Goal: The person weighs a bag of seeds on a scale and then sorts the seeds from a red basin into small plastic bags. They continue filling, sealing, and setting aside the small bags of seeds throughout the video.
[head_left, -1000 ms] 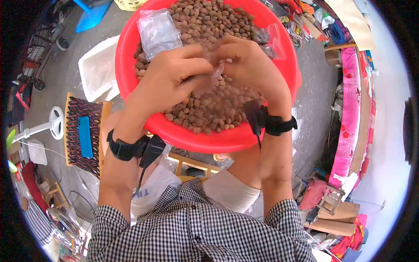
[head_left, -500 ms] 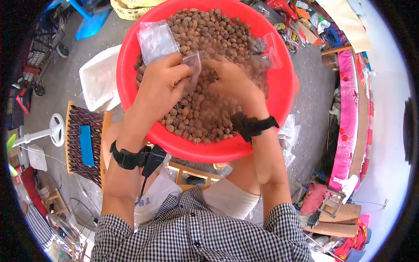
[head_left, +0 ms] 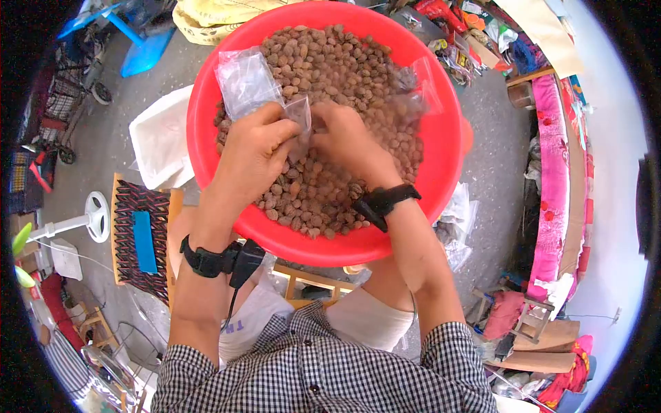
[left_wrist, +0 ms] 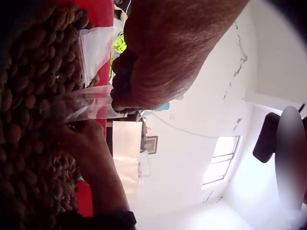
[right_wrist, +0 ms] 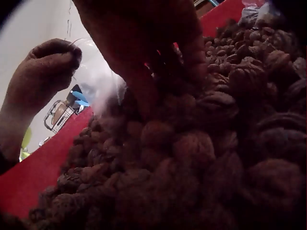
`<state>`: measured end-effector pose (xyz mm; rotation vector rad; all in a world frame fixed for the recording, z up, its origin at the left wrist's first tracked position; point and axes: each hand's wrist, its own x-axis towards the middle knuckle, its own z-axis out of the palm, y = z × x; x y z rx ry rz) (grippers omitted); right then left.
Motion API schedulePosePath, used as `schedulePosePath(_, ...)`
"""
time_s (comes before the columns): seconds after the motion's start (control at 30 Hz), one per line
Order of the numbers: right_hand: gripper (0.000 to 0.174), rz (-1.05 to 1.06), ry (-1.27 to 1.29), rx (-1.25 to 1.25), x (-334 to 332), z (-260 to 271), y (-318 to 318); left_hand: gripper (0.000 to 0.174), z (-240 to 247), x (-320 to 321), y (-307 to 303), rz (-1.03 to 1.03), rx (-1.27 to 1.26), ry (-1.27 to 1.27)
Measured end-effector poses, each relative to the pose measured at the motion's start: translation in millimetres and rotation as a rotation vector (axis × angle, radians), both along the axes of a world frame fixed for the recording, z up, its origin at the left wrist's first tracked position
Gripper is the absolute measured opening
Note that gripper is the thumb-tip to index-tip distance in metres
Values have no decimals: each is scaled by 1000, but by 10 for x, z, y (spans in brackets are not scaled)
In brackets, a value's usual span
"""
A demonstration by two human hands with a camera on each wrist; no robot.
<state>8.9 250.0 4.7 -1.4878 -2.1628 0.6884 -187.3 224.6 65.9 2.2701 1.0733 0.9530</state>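
Observation:
A red basin [head_left: 449, 155] holds a heap of brown, wrinkled stones that look like peach pits [head_left: 344, 48]. My left hand [head_left: 256, 148] pinches the edge of a small clear plastic bag [head_left: 299, 124], held upright over the heap at the left. Close beside that bag, my right hand [head_left: 348, 138] reaches down into the pits. In the right wrist view the fingers of my right hand [right_wrist: 158, 52] point down, slightly apart, among the pits [right_wrist: 194, 146], which hide their tips. A stack of flat clear bags [head_left: 248, 81] lies on the heap's left edge, behind my left hand.
Crumpled clear plastic [head_left: 423, 89] lies at the basin's right side. A white tub [head_left: 163, 138] stands on the floor to the left, by a woven stool [head_left: 143, 237]. Plastic bags [head_left: 456, 224] lie right of the basin. A yellow sack [head_left: 213, 17] is beyond it.
Both hands were together at the small bag; the right hand then came away and moved down into the pits. The left hand keeps its pinch on the bag.

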Motion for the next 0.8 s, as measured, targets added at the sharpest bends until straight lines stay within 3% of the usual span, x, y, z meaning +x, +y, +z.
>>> schedulePosePath(0.13, 31, -25, 86, -194, 71, 6, 62, 18, 1, 11, -8, -1, -11, -14)
schedulePosePath(0.33, 29, 77, 79, -238, 93, 109, 38, 19, 13, 47, -6, -17, -4, -30)
schedulePosePath(0.43, 26, 27, 20, -129, 136, 67, 33, 20, -4, 61, 1, -15, 11, -25)
schedulePosePath(0.53, 24, -198, 184, -433, 227, 239, 101, 18, -15, 83, -3, -16, 12, -36)
schedulePosePath(0.57, 24, -268, 493, -604, 262, 409, 42, 16, -13, 115, -13, -15, 11, -57)
schedulePosePath(0.67, 21, -453, 1017, -631, 263, 527, 16, 19, -11, 162, -38, -20, -1, -59)
schedulePosePath(0.77, 20, -251, 1324, -566, 336, 353, 35, 21, -40, 231, -29, -36, 25, -73)
schedulePosePath(0.8, 21, -292, 1493, -608, 293, 353, 45, 20, -49, 252, -27, -40, 40, -84)
